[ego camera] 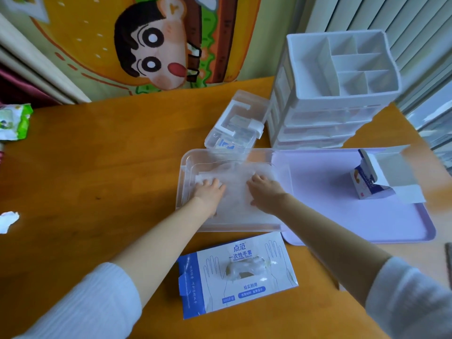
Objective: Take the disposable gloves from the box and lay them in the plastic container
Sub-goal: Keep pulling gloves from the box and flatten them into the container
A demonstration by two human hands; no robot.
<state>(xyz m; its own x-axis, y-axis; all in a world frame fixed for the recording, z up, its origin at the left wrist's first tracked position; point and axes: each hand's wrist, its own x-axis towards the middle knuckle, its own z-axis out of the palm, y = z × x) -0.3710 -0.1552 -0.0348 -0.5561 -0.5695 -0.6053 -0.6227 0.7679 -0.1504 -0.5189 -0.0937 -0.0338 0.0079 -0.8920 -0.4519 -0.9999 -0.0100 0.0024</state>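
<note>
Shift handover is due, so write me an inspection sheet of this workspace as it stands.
Surface: orange-brown wooden table.
Job's things: clear rectangular plastic container holds a flat stack of translucent disposable gloves; blue-and-white cardboard glove box lies nearer the person, one glove bunched in its opening.
Clutter: lilac flat tray carrying a small open carton; white plastic drawer organiser; small clear latched case; green packet; crumpled white scrap.
Hands: left hand and right hand both inside the container, fingers laid on the gloves.
Cables: nothing seen.
Surroundings: cartoon-print mat stands behind the table.
</note>
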